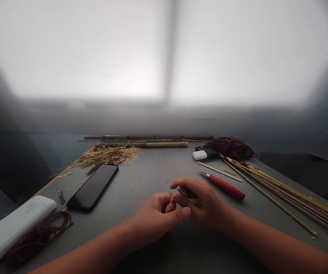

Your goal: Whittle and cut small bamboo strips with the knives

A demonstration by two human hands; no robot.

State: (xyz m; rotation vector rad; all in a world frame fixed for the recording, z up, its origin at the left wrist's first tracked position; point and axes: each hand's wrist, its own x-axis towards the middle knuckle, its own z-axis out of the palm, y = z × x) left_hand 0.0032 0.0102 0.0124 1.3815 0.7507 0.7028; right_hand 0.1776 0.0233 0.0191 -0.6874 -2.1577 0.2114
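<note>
My left hand (159,213) is closed at the middle front of the table, its thumb stretched toward the right. Whatever is pinched in its fingers is too small and hidden to make out. Touching or almost touching it, my right hand (205,201) curls around a thin, dark, flat blade-like piece (184,193), its index finger over the top. Just beyond the right hand lies a red-handled craft knife (226,187) with a metal tip. A thin pale strip (219,171) rests behind the knife.
Bamboo sticks (280,190) fan out on the right, near dark red cord (230,147) and a white case (200,155). A phone (94,187), white power bank (18,232), cord coil (41,232) and shavings (109,155) lie left. Bamboo poles (166,144) line the back.
</note>
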